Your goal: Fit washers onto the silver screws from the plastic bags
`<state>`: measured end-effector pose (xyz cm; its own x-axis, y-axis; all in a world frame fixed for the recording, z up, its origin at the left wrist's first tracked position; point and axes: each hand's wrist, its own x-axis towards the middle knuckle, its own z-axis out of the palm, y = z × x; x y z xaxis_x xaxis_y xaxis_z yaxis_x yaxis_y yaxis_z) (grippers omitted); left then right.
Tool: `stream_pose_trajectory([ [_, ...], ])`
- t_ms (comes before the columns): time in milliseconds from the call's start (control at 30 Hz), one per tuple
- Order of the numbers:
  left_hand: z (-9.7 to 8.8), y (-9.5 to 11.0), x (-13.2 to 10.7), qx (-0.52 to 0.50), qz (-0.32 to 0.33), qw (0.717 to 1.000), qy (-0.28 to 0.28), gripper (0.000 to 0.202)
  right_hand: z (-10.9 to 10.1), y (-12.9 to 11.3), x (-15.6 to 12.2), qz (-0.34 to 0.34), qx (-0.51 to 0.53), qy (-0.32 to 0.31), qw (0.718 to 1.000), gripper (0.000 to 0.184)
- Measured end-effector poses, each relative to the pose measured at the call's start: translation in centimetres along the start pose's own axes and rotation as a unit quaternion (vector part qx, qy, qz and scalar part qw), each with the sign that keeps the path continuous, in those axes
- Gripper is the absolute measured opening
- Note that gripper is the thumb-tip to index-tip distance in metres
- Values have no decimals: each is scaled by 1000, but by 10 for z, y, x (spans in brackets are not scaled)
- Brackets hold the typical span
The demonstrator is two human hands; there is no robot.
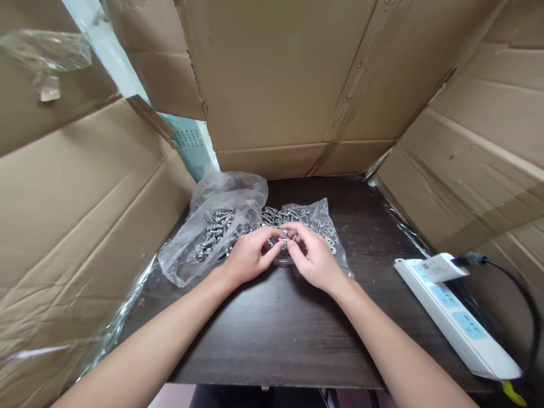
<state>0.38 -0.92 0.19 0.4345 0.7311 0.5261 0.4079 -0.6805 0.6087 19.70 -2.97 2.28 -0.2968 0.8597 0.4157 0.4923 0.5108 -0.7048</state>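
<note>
1. Head view: the left hand (250,256) pinches a small metal bolt (286,239) between thumb and fingertips.
2. The right hand (317,258) grips the same bolt, its fingers drawn narrow.
3. The bolt is between both hands, over the near side of a plastic sheet (321,211) with screws (293,214) and washers (332,249).
4. Left of it, a plastic bag (178,265) holds more screws.
5. A power strip (488,354) lies right on the dark table (272,334).

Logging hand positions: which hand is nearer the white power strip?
Right: the right hand is left of the white power strip; the left hand lies farther left.
</note>
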Motion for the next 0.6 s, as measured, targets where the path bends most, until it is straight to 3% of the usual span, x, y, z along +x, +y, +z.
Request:
stream_pose_trajectory([
  [167, 0, -1, 0, 0, -5, 1000, -1, 14, 0, 0, -1, 8, 4, 13, 1000, 43],
  [600, 0, 1, -1, -8, -4, 1000, 0, 13, 0, 3, 0, 17, -11, -18, 1000, 29],
])
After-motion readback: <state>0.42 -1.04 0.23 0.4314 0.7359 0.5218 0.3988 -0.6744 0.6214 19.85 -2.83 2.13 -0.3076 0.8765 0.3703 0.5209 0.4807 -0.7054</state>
